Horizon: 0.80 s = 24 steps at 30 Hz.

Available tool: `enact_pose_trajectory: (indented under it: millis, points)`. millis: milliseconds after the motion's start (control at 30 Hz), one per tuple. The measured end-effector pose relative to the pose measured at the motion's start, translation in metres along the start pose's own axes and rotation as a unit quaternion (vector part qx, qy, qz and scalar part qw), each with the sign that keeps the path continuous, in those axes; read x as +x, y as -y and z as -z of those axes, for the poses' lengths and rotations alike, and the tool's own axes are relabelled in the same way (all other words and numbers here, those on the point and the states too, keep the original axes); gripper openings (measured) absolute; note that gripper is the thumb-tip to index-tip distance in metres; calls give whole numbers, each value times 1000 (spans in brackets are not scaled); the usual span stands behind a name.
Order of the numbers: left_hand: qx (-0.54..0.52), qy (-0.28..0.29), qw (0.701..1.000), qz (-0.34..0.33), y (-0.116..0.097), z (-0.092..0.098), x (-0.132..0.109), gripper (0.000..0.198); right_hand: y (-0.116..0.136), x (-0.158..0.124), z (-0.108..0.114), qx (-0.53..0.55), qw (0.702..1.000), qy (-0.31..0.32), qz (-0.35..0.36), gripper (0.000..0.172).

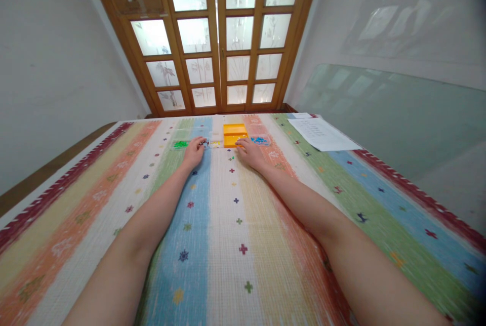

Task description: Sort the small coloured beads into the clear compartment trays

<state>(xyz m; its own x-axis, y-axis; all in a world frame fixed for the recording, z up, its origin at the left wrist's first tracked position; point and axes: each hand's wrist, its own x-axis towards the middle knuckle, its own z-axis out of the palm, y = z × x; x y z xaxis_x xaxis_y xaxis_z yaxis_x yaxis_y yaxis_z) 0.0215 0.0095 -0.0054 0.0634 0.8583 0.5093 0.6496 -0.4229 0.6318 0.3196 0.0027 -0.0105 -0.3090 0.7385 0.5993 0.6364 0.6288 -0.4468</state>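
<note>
My left hand rests at the far side of the table, its bent fingers a little apart over small dark pieces in a clear tray. Green pieces lie just left of it, and a few yellow pieces to its right. An opened yellow-orange box stands between my hands, lid raised at the back. At the box's front right corner, my right hand has its fingertips drawn together; anything between them is too small to make out. Blue pieces sit in a clear container beyond that hand.
A striped, patterned cloth covers the table. Tiny green bits lie before the box. Printed white paper lies at the far right. Wooden doors with glass panes stand behind the table, and a glass panel leans along the right wall.
</note>
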Motion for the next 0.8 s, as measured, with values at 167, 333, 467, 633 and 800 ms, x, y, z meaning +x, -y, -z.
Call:
enact_pose_trajectory:
  millis: [167, 333, 467, 633, 800]
  points:
    - [68, 162, 970, -166, -40, -12, -16, 29, 0, 0, 0, 1, 1000, -4, 1, 23]
    - [125, 279, 911, -277, -69, -19, -26, 36, 1, 1, 0, 6, 1000, -5, 0, 23]
    - [166, 286, 900, -284, -73, -18, -28, 42, 1, 1, 0, 4, 1000, -4, 2, 23]
    - [192, 304, 893, -272, -72, -24, -33, 51, 0, 1, 0, -1, 1000, -3, 7, 23]
    - [216, 307, 889, -263, -73, -32, -35, 56, -1, 0, 1, -1, 1000, 0, 2, 22]
